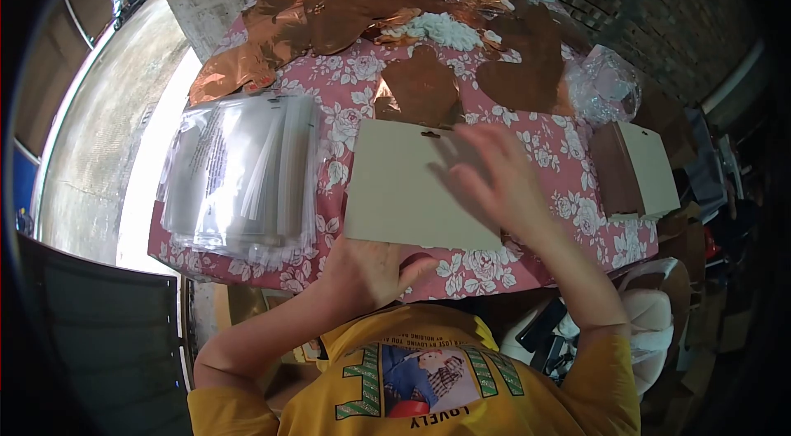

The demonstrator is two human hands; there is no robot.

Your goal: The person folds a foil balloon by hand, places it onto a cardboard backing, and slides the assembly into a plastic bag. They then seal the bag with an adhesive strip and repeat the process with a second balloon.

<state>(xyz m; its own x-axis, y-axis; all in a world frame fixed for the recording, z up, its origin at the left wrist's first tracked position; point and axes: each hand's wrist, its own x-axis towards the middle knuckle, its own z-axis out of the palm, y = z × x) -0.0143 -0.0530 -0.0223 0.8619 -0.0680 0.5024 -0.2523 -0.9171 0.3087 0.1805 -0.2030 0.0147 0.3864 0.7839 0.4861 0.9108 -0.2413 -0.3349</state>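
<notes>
The yellow short-sleeved shirt (pixel 548 403) bears green striped letters (pixel 360 386), a central picture (pixel 428 380) and black "LOVELY" lettering (pixel 437 419).

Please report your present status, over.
Left hand at lower edge of pale card, fingers hidden. Right hand open over its right side. Plastic sleeves left, apart from card.

From here I see a smooth, matt paperboard card (pixel 404 189), glossy clear plastic bags (pixel 222 168), shiny coppery foil (pixel 284 20), and a flowered covering (pixel 338 119), perhaps cloth.
</notes>
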